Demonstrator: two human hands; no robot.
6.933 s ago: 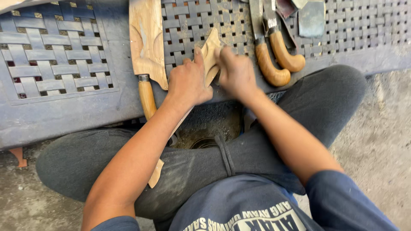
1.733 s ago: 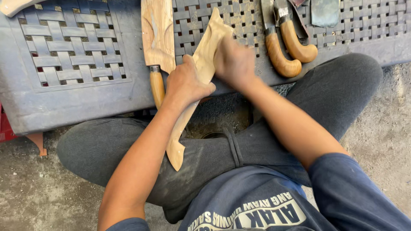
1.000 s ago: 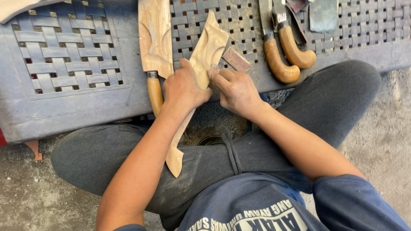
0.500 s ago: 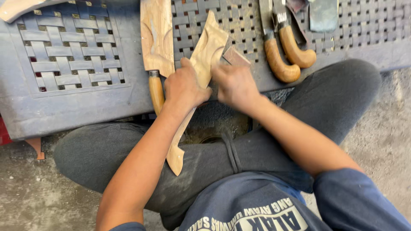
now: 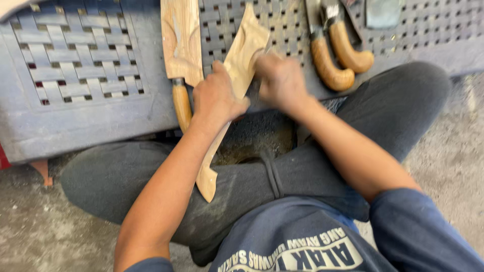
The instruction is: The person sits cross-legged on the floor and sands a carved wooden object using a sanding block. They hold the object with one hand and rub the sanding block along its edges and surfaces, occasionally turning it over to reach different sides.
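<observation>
Fingers of the left hand [image 5: 216, 100] clamp the carved wooden piece [image 5: 237, 85] against the bench edge [image 5: 91, 126] while the blurred right hand [image 5: 281, 80] grips perhaps sandpaper; slipping could scrape knuckles.

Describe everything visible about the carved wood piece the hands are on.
The wood piece is long, flat, pale and unfinished, with curved, notched edges. It lies slanted: its broad upper end rests on the woven grey bench, its narrow lower end reaches the lap. The left hand grips its middle; the right hand, blurred, presses its upper part. A second carved piece lies beside it.
</observation>
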